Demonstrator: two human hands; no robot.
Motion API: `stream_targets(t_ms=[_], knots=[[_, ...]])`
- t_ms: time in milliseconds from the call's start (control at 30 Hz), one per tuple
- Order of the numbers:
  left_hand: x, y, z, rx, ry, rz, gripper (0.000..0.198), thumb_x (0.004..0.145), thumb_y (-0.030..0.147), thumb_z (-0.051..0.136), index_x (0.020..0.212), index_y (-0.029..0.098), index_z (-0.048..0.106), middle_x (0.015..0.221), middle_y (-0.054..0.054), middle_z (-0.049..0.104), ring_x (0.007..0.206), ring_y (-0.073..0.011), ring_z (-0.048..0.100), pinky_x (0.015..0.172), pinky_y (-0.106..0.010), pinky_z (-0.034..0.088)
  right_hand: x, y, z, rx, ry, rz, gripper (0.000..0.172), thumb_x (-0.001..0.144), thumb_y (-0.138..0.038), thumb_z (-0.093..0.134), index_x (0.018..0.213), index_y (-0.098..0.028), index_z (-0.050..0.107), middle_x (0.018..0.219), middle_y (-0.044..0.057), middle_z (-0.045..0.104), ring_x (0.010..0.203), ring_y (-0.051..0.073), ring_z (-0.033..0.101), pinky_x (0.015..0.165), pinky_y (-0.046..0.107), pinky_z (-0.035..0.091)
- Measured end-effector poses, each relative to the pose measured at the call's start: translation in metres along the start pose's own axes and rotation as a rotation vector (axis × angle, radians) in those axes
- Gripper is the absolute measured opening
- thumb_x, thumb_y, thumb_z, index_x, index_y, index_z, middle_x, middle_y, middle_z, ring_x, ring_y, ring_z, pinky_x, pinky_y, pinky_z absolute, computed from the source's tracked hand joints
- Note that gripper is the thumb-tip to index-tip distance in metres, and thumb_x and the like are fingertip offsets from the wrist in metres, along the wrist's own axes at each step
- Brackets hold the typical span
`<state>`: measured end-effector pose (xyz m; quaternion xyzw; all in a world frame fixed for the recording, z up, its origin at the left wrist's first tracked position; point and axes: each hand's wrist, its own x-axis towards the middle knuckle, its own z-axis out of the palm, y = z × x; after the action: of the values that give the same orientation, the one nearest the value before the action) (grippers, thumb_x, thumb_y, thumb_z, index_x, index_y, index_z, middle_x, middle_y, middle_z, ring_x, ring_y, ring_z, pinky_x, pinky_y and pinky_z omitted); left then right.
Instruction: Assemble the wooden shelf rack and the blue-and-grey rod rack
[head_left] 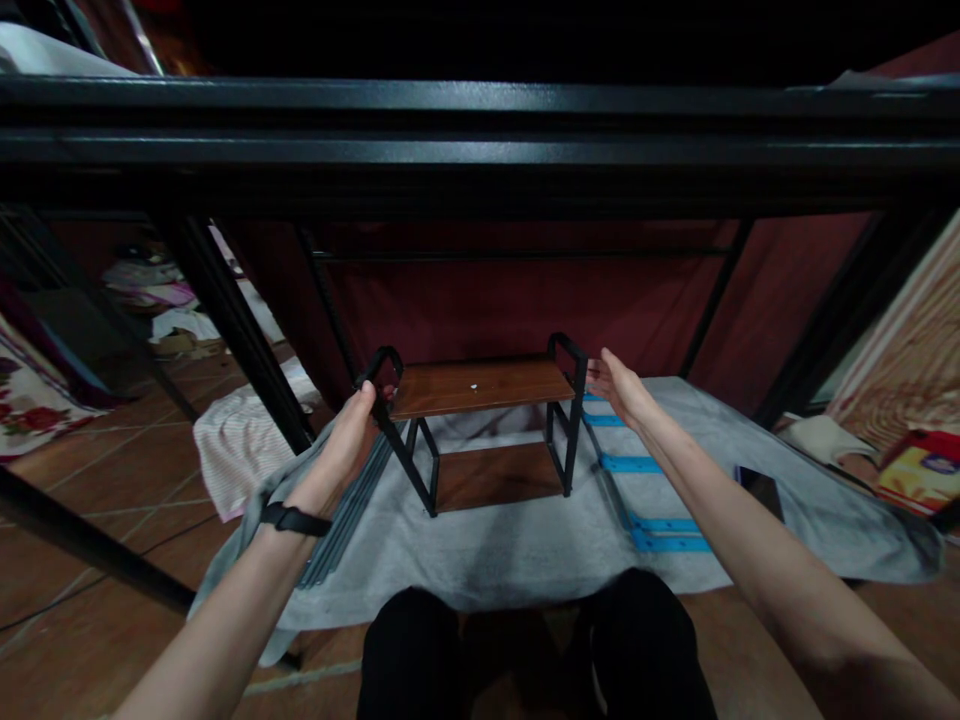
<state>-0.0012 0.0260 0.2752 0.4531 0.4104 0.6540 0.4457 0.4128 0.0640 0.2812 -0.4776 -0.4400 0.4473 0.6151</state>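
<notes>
Two hands flank a small rack (480,390) just below the middle of the frame. The left hand (346,437), with a dark band (296,518) on its wrist, holds the rack's left end: the thumb lies against the black post, and the other fingers are mostly hidden behind it. The right hand (619,388) is spread beside the right end, its fingertips partly lost behind the post, so whether they touch it I cannot tell.

The rack stands upright on a gray cloth (487,565). It has two brown wood-look boards, one above the other, joined by black side frames whose tops form rounded loops. One small white mark shows near the middle of the upper board. That board shades the space beneath, and the lower board's back edge is hard to make out.

Gray rods (352,515) lie left of the rack, partly covered by the left hand. To the right, blue strips (670,527) run under the right forearm, which hides their far ends. A dark flat object (760,490) is also partly covered by that arm. Black bars (480,97) cross the top of the frame, with deep shadow above. Both knees (412,650) are cut off at the bottom edge.
</notes>
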Motion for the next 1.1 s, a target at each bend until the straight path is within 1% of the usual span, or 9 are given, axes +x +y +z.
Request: stream_targets(t_ms=[67, 133, 267, 400, 500, 700, 867, 1000, 1100], knots=[[0.002, 0.003, 0.007, -0.036, 0.001, -0.05, 0.055, 0.079, 0.067, 0.063, 0.105, 0.019, 0.071, 0.108, -0.013, 0.072, 0.106, -0.0253, 0.066, 0.081, -0.036, 0.057, 0.0, -0.005, 0.008, 0.006, -0.069, 0.048, 0.04, 0.091, -0.055, 0.048, 0.085, -0.022, 0.07, 0.092, 0.005, 0.074, 0.083, 0.018, 0.064, 0.071, 0.028, 0.047], [0.004, 0.006, 0.013, -0.049, 0.005, -0.089, 0.054, 0.081, 0.067, 0.059, 0.104, 0.019, 0.071, 0.104, -0.013, 0.073, 0.102, -0.0257, 0.067, 0.078, -0.038, 0.058, 0.001, -0.013, 0.016, 0.031, -0.087, 0.092, 0.043, 0.095, -0.051, 0.041, 0.085, -0.02, 0.07, 0.09, 0.006, 0.075, 0.077, 0.016, 0.062, 0.066, 0.026, 0.045], [0.011, 0.011, 0.019, -0.026, 0.029, -0.07, 0.049, 0.087, 0.062, 0.055, 0.106, 0.018, 0.069, 0.104, -0.012, 0.073, 0.102, -0.022, 0.067, 0.08, -0.033, 0.057, 0.002, -0.03, 0.025, 0.074, -0.036, 0.161, 0.043, 0.098, -0.045, 0.037, 0.082, -0.019, 0.068, 0.085, 0.007, 0.074, 0.068, 0.014, 0.061, 0.061, 0.024, 0.045], [0.016, 0.013, 0.021, 0.009, -0.062, -0.098, 0.052, 0.086, 0.063, 0.054, 0.107, 0.017, 0.067, 0.104, -0.013, 0.073, 0.099, -0.0228, 0.068, 0.077, -0.032, 0.056, 0.002, -0.038, 0.029, 0.098, 0.0, 0.141, 0.029, 0.094, -0.035, 0.044, 0.081, -0.02, 0.065, 0.079, 0.006, 0.072, 0.065, 0.014, 0.062, 0.06, 0.024, 0.048], [0.015, 0.014, 0.025, 0.043, -0.1, -0.1, 0.055, 0.084, 0.065, 0.054, 0.108, 0.016, 0.066, 0.098, -0.013, 0.073, 0.091, -0.023, 0.068, 0.073, -0.033, 0.055, 0.001, -0.037, 0.031, 0.077, 0.018, 0.159, 0.031, 0.094, -0.035, 0.041, 0.082, -0.019, 0.064, 0.074, 0.007, 0.071, 0.06, 0.015, 0.062, 0.058, 0.025, 0.048], [0.014, 0.02, 0.031, 0.017, -0.068, -0.107, 0.049, 0.084, 0.054, 0.05, 0.104, 0.011, 0.066, 0.08, -0.01, 0.072, 0.073, -0.0203, 0.067, 0.063, -0.029, 0.052, 0.004, -0.033, 0.031, 0.102, -0.009, 0.127, 0.03, 0.092, -0.032, 0.041, 0.082, -0.017, 0.065, 0.072, 0.009, 0.072, 0.061, 0.016, 0.062, 0.058, 0.026, 0.05], [0.02, 0.018, 0.039, 0.008, 0.01, -0.091, 0.041, 0.082, 0.046, 0.05, 0.099, 0.011, 0.066, 0.073, -0.007, 0.07, 0.062, -0.0167, 0.063, 0.056, -0.026, 0.049, 0.005, -0.035, 0.035, 0.164, 0.045, 0.129, 0.028, 0.091, -0.025, 0.04, 0.078, -0.016, 0.064, 0.07, 0.009, 0.07, 0.056, 0.013, 0.058, 0.054, 0.022, 0.048], [0.019, 0.019, 0.049, -0.017, 0.061, -0.012, 0.033, 0.082, 0.04, 0.052, 0.093, 0.012, 0.065, 0.074, -0.006, 0.07, 0.062, -0.0147, 0.063, 0.063, -0.026, 0.051, -0.003, -0.05, 0.034, 0.241, 0.068, 0.148, 0.026, 0.091, -0.022, 0.039, 0.077, -0.017, 0.061, 0.068, 0.006, 0.068, 0.051, 0.011, 0.054, 0.048, 0.02, 0.044], [0.008, 0.035, 0.06, -0.046, 0.042, 0.039, 0.029, 0.083, 0.036, 0.052, 0.093, 0.012, 0.065, 0.077, -0.006, 0.07, 0.066, -0.0148, 0.063, 0.069, -0.027, 0.051, -0.015, -0.076, 0.024, 0.274, 0.043, 0.172, 0.03, 0.093, -0.028, 0.037, 0.078, -0.017, 0.061, 0.067, 0.005, 0.067, 0.048, 0.01, 0.051, 0.044, 0.021, 0.041]])
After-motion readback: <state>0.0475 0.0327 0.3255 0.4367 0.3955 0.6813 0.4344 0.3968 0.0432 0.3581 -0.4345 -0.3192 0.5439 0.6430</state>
